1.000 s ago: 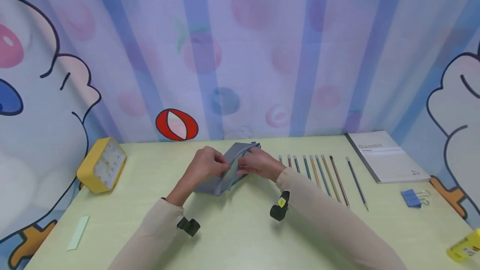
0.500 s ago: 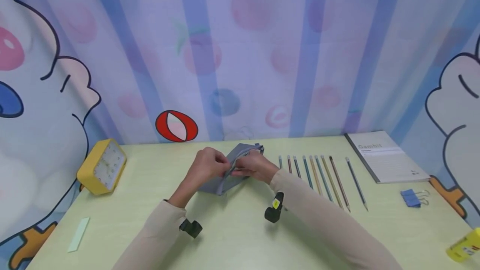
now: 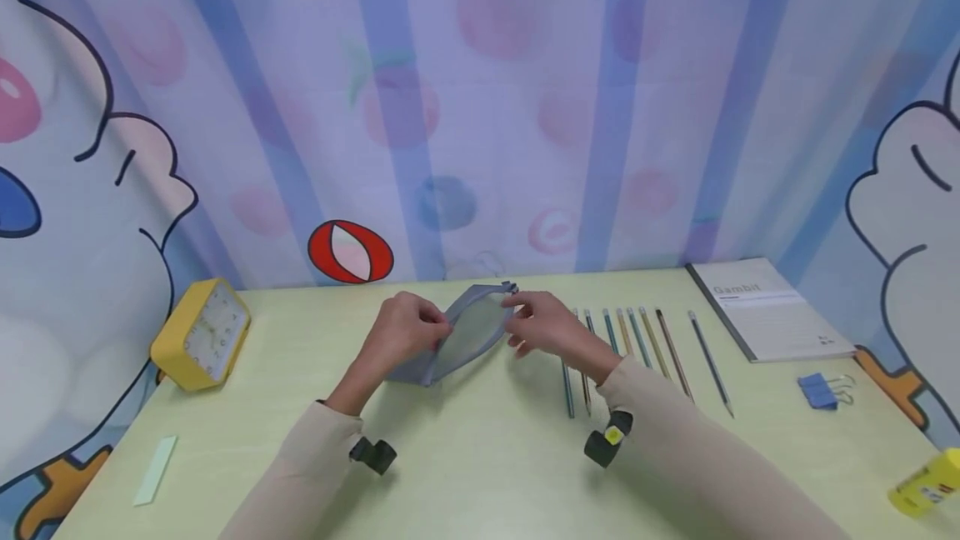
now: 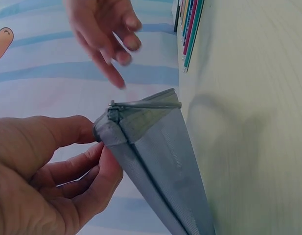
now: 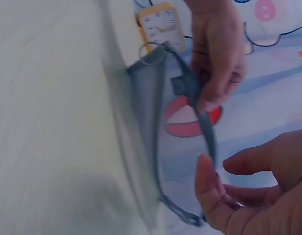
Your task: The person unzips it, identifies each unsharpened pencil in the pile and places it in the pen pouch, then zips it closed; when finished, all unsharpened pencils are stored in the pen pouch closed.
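A grey mesh zip pouch (image 3: 472, 330) stands tilted on the table with its mouth gaping. My left hand (image 3: 405, 327) pinches its upper rim between thumb and fingers, plainly seen in the left wrist view. By the pouch's right end is my right hand (image 3: 543, 323), holding nothing, its fingers loosely spread; the left wrist view shows it apart from the pouch. A metal ring (image 5: 151, 54) hangs at one corner in the right wrist view. What lies inside the pouch I cannot tell. Several pencils (image 3: 636, 332) lie in a row to the right, partly behind my right forearm.
At left stand a yellow clock (image 3: 201, 336) and a pale green strip (image 3: 156, 471). A notebook (image 3: 772, 311), a blue binder clip (image 3: 819, 391) and a yellow container (image 3: 926, 486) are at right. A printed curtain (image 3: 510, 107) hangs behind the table.
A second ago my right hand held a teal pencil at the pouch's mouth. It then reached inside, and now it has drawn back to the right without the pencil. My left hand keeps its pinch.
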Demonstrator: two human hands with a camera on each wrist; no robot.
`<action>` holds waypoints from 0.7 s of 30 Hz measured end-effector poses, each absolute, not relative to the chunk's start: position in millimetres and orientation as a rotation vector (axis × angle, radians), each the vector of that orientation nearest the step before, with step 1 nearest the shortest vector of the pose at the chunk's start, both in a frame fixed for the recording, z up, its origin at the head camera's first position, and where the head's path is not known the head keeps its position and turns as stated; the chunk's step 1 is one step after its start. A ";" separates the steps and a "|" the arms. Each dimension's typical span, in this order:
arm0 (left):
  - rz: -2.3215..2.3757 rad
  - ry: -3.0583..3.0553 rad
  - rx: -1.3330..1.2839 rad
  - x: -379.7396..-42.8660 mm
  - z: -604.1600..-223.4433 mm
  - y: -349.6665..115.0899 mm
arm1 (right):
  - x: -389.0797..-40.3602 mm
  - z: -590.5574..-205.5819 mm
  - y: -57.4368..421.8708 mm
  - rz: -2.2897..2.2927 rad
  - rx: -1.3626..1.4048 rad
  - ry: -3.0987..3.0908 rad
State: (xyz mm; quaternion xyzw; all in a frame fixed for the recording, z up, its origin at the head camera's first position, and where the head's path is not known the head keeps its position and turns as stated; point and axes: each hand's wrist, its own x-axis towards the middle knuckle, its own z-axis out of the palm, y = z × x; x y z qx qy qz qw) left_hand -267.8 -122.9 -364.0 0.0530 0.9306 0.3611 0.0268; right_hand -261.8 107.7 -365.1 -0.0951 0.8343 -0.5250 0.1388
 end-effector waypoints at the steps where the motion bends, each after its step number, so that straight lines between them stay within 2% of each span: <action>1: 1.116 2.875 0.164 -267.8 -364.1 -123.7 | -258.3 -360.6 115.1 -1.487 -0.317 2.450; 10: 1.132 2.870 0.173 -267.6 -364.5 -127.8 | -247.7 -334.8 190.0 -1.397 -0.360 2.519; 21: 1.135 2.870 0.206 -266.6 -364.4 -130.1 | -258.0 -343.6 258.3 -1.079 -0.212 2.631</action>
